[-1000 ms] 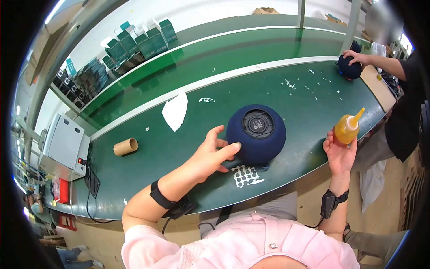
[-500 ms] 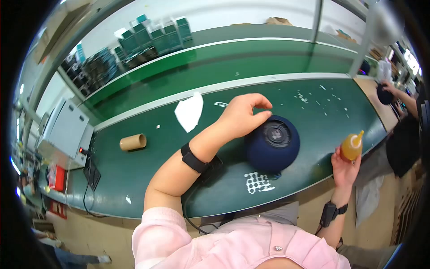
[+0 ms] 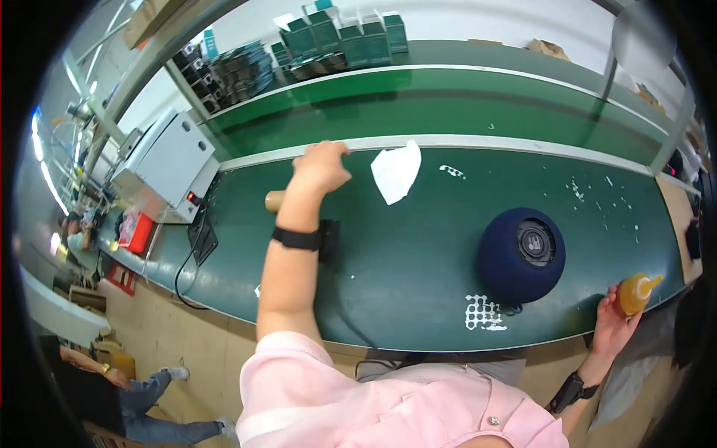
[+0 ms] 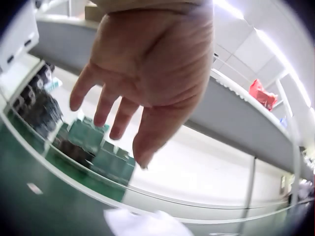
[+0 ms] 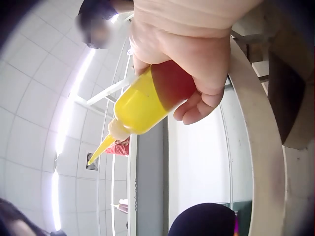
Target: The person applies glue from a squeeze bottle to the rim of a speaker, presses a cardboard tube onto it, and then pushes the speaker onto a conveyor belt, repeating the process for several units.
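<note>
My left hand (image 3: 321,166) is held over the back left of the green table, its fingers loosely spread with nothing in them, as the left wrist view (image 4: 147,73) confirms. Behind its wrist a brown cardboard tube (image 3: 275,201) is partly hidden. To the right of that hand lies a white sheet of paper (image 3: 396,173). At the table's front right edge my right hand (image 3: 612,330) grips a squeeze bottle (image 3: 635,293) with a pointed yellow nozzle. Yellow and red show through it in the right wrist view. A round navy fabric speaker (image 3: 508,257) rests between the hands, its black base tilted upward.
A white, perforated sticker sheet (image 3: 484,313) lies in front of the speaker, with white scraps (image 3: 579,193) farther right. On the left stand a grey machine (image 3: 168,168) and a red bin (image 3: 136,233). Green boxes (image 3: 366,42) line the back shelf. Another person (image 3: 89,396) is at lower left.
My left hand has left the speaker's side and moved far left, toward the cardboard tube. The view has turned left. My right hand still holds the bottle.
</note>
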`<state>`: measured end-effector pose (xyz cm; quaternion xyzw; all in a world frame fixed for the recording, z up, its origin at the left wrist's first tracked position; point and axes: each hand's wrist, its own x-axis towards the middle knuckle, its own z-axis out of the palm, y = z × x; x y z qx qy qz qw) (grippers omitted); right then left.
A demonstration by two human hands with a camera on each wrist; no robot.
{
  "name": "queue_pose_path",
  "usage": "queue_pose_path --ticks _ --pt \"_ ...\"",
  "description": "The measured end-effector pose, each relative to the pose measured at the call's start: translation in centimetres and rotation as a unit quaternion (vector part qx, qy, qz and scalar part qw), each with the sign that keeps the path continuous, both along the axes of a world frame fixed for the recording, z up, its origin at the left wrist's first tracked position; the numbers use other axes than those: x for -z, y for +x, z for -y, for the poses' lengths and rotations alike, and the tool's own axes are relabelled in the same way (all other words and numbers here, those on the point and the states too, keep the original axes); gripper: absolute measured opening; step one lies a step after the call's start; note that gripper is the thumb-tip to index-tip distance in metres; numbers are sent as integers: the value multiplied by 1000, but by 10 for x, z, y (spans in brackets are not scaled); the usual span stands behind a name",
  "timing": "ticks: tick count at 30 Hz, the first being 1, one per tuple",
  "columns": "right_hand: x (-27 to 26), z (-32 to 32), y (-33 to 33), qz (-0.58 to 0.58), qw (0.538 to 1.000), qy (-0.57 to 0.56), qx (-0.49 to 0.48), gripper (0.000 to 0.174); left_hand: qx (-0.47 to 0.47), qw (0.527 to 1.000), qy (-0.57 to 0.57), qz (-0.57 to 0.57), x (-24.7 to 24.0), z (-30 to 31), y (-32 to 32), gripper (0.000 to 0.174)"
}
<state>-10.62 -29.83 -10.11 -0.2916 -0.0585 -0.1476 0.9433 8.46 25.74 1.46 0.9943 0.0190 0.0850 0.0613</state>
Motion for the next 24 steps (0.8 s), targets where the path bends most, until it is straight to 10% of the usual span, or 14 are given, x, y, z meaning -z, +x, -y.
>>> queue_pose_path --ticks 5,9,10,14,21,24 --pt "-3 -2 8 -50 998 28 -10 52 9 997 79 -11 22 -95 -65 61" --pt "-4 -1 9 -33 999 30 -3 47 79 989 -106 60 22 -83 -61 49" --pt "-4 -2 8 -49 998 34 13 48 88 900 -422 68 19 -67 -52 51" --pt "-20 -22 4 -95 993 36 66 48 281 727 -627 -13 -27 55 -45 60" --pt "-14 -20 0 -72 994 32 77 48 466 564 -677 -75 -40 207 -67 76" --pt "-13 -21 0 -66 995 22 70 47 487 585 -648 -35 -16 224 -64 76"
